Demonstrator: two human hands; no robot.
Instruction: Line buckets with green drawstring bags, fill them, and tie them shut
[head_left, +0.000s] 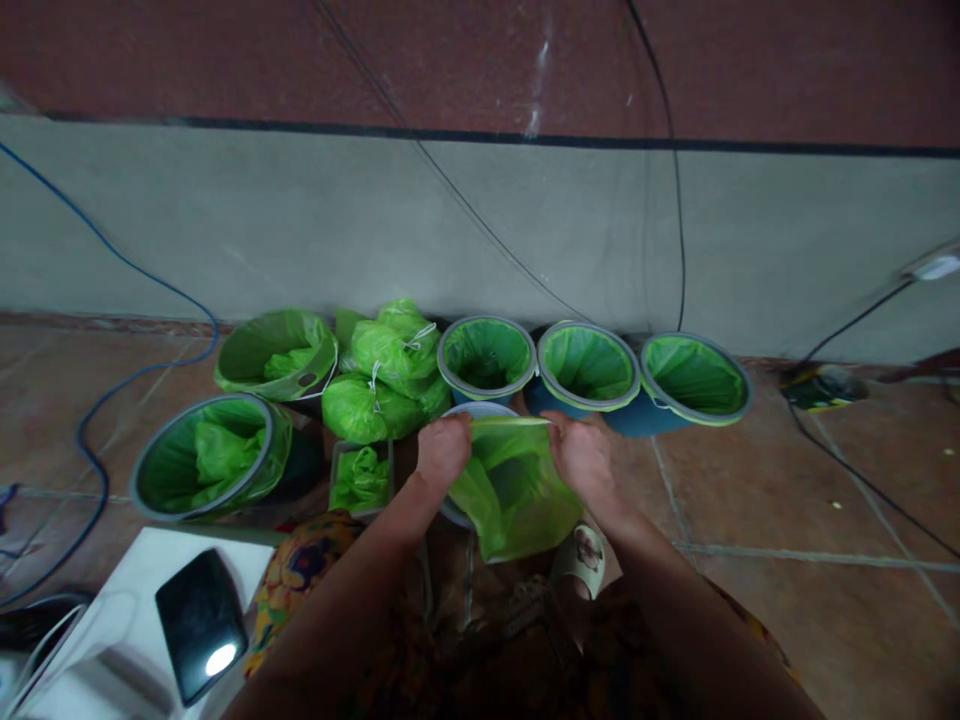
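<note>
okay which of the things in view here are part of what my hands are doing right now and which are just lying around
In hand:
left hand and right hand, stretching open a green bag
grey-rimmed bin under the bag
lined bins along the wall
tied green bags

Lying about:
blue cable
black cables
dark phone on a white surface

left hand (442, 450) grip pinched | right hand (583, 455) grip pinched | forearms extended forward

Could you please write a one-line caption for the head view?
Left hand and right hand stretch a green plastic bag over a grey-rimmed bin.
</note>
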